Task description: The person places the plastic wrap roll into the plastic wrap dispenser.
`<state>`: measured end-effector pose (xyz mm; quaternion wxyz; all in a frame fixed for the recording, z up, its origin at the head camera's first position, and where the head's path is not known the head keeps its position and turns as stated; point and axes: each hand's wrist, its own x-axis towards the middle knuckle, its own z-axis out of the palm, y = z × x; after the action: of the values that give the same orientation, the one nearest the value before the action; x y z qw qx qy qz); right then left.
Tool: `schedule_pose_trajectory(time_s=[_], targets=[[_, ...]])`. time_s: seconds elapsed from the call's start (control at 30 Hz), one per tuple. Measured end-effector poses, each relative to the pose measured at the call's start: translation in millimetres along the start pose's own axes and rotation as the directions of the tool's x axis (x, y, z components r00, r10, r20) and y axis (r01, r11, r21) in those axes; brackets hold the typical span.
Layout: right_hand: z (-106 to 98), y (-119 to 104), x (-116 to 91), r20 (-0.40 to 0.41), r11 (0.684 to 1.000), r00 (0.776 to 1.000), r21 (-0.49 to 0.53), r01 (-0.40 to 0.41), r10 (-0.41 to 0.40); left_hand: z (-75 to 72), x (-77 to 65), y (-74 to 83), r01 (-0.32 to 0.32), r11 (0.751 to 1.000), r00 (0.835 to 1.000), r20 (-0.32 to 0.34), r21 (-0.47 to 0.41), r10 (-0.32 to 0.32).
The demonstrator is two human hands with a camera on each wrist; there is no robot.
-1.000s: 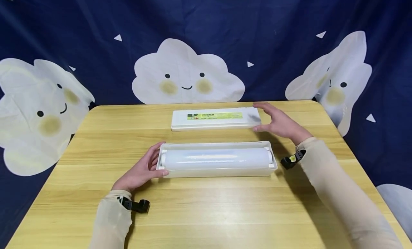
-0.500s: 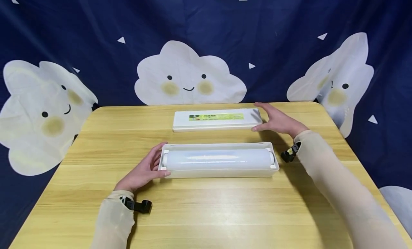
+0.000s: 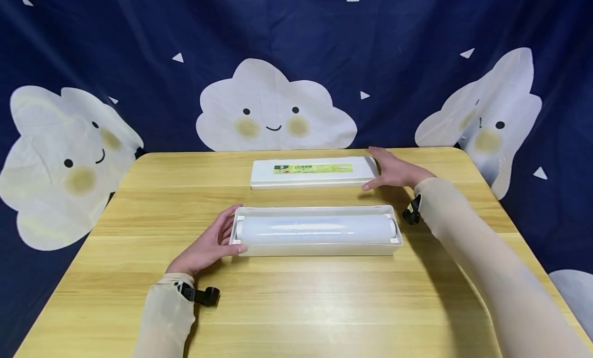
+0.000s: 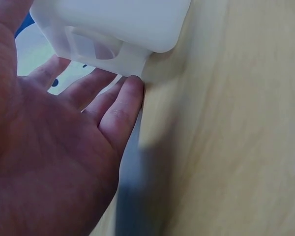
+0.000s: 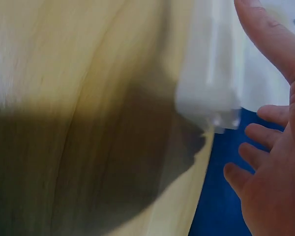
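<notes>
In the head view, a long white plastic box (image 3: 315,250) stands uncovered on the table, with a shiny roll of cling film (image 3: 319,229) lying along it. My left hand (image 3: 204,247) holds the box's left end, thumb on the front wall and fingers at the far corner. The left wrist view has the fingers touching the box's end wall (image 4: 113,19). Farther back lies the long white lid (image 3: 315,179) with a yellow-green label. Around its right end my right hand (image 3: 394,170) is spread. In the right wrist view the fingers (image 5: 253,155) stand apart from the lid (image 5: 206,88).
The wooden table (image 3: 315,301) ends just behind the lid. A dark blue curtain (image 3: 394,29) with printed smiling clouds hangs beyond it. A black wrist camera (image 3: 206,296) sits on the left wrist, another black camera (image 3: 411,211) on the right.
My right wrist and forearm have shifted a little to the left, toward the lid. The left hand, box and lid keep their places; the whole view has drifted slightly.
</notes>
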<state>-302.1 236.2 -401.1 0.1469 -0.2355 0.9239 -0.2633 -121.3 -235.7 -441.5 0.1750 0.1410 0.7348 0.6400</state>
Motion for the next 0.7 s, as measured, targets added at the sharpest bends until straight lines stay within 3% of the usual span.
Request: schedule_pose_trajectory(time_s=[0.3,0.53,0.7], targets=[[8,4,14,0.069,0.996,0.997,-0.091,-0.025,0.031,-0.7,0.1,1.2,-0.002,1.0,1.0,0.0,0.009,0.002],[12,7,22,0.053,0.994,0.999,-0.106,0.0,0.005,-0.5,-0.3,2.8,0.013,1.0,1.0,-0.002,-0.005,-0.013],[14,9,22,-0.004,0.995,1.0,-0.096,0.021,-0.021,0.5,0.3,1.4,0.007,1.0,1.0,0.001,-0.012,-0.007]])
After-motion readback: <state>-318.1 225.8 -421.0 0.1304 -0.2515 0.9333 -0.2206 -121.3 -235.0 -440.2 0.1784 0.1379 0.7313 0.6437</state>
